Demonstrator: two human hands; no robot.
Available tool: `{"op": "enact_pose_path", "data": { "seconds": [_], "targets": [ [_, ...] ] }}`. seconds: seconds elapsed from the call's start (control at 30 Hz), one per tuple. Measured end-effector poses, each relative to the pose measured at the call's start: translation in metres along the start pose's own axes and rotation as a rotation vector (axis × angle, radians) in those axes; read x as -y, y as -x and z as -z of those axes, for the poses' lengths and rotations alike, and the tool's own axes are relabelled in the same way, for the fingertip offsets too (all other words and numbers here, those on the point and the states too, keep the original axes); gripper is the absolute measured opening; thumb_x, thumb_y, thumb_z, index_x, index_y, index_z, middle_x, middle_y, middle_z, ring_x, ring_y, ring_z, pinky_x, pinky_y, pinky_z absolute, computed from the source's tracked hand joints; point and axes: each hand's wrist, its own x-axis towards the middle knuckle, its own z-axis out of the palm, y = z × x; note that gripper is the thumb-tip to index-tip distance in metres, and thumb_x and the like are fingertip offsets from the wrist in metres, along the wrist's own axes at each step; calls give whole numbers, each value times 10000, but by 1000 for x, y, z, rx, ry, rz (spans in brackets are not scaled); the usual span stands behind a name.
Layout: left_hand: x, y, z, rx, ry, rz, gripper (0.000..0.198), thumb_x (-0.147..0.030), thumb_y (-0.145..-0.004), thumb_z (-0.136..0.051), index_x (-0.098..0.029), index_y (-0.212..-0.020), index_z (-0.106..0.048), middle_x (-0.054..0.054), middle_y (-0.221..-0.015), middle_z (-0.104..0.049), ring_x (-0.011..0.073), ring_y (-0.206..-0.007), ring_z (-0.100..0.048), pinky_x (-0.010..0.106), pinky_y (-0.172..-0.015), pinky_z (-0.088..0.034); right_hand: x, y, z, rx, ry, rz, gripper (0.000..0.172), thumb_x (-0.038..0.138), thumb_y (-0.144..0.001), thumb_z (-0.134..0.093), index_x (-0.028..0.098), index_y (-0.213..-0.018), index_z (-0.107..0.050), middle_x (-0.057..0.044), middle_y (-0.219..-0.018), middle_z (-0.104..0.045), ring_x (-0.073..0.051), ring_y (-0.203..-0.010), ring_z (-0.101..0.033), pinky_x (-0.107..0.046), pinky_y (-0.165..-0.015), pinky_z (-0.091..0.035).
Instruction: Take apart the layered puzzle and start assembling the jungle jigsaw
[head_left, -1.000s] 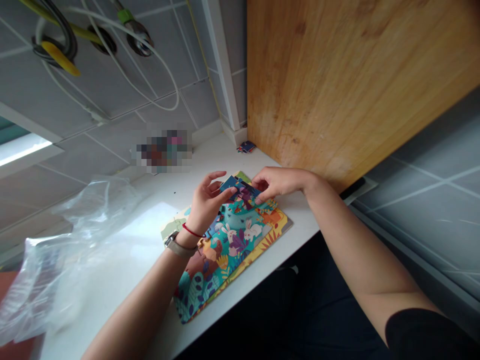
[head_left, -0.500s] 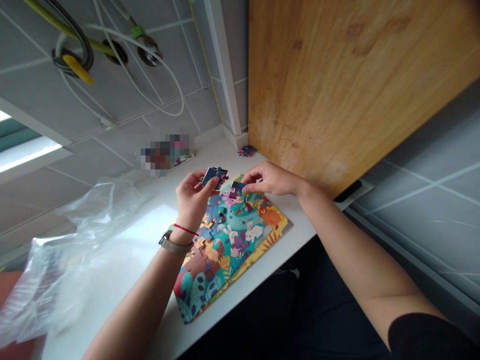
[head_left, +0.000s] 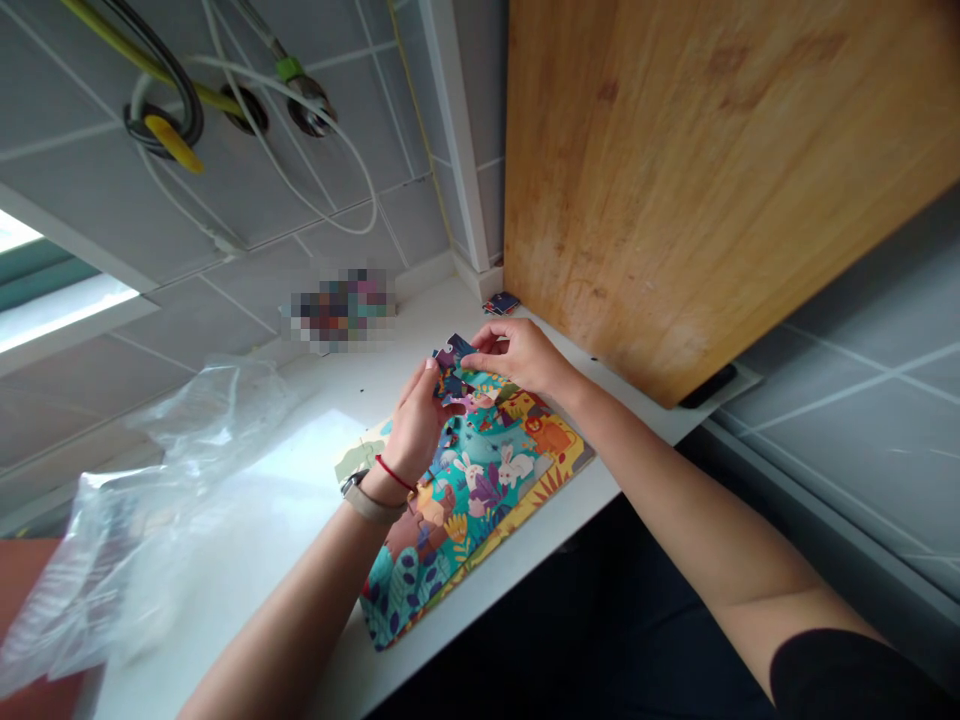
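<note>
A colourful animal jigsaw puzzle (head_left: 487, 465), with rabbits and a lion, lies partly assembled on the white tabletop (head_left: 277, 560). Over its far edge my left hand (head_left: 420, 410) is closed on dark blue puzzle pieces (head_left: 448, 378), thumb on top. My right hand (head_left: 517, 352) pinches a dark puzzle piece (head_left: 460, 346) by its edge, right beside those in the left hand. Fingers partly cover both sets, so their exact number is unclear. A red string and a watch circle my left wrist.
Crumpled clear plastic (head_left: 142, 530) spreads over the table's left side. Several loose puzzle pieces (head_left: 501, 302) lie in the far corner by a large wooden board (head_left: 675, 180). A blurred-out picture (head_left: 341, 312) stands against the tiled wall, under hoses and cables (head_left: 300, 100).
My right hand has lifted its piece off the puzzle and brought it up to the pieces in my left hand. My left hand has shifted slightly right. The view has shifted a little.
</note>
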Motion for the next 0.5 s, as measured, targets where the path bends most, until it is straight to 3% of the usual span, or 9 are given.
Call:
{"op": "enact_pose_path", "data": {
  "seconds": [0.13,0.27,0.37,0.5],
  "targets": [
    [4,-1,4,-52,-77,-13,492,-679,-881,-630,-189,-919,-647,7,-821,-621,115,-647,-584,200,-493,-489,2,2,-8,11,94,24,391,512,-681,-905,163,-825,-804,-36,-758,-730,-161,-684,-665,-289,-674,-530],
    [0,-2,9,-13,-209,-110,411,-580,-824,-759,-214,-953,-623,-30,-792,-551,92,-611,-526,166,-456,-439,5,3,-17,-7,72,40,405,526,-689,-900,166,-852,-815,-46,-808,-737,-165,-709,-677,-287,-680,-538],
    [-3,-2,11,-37,-213,-135,425,-505,-824,-778,-253,-1122,-609,-39,-814,-544,86,-592,-513,161,-448,-431,5,1,-23,-60,-50,73,449,564,-694,-885,162,-871,-792,-40,-792,-736,-167,-717,-677,-290,-690,-548],
    [-2,-2,10,-16,-241,-65,499,-468,-881,-727,-333,-1331,-560,-37,-853,-548,77,-569,-501,148,-431,-405,3,2,-28,-132,-161,98,438,589,-734,-851,174,-845,-763,-45,-807,-749,-174,-745,-685,-298,-717,-556]
  ]
}}
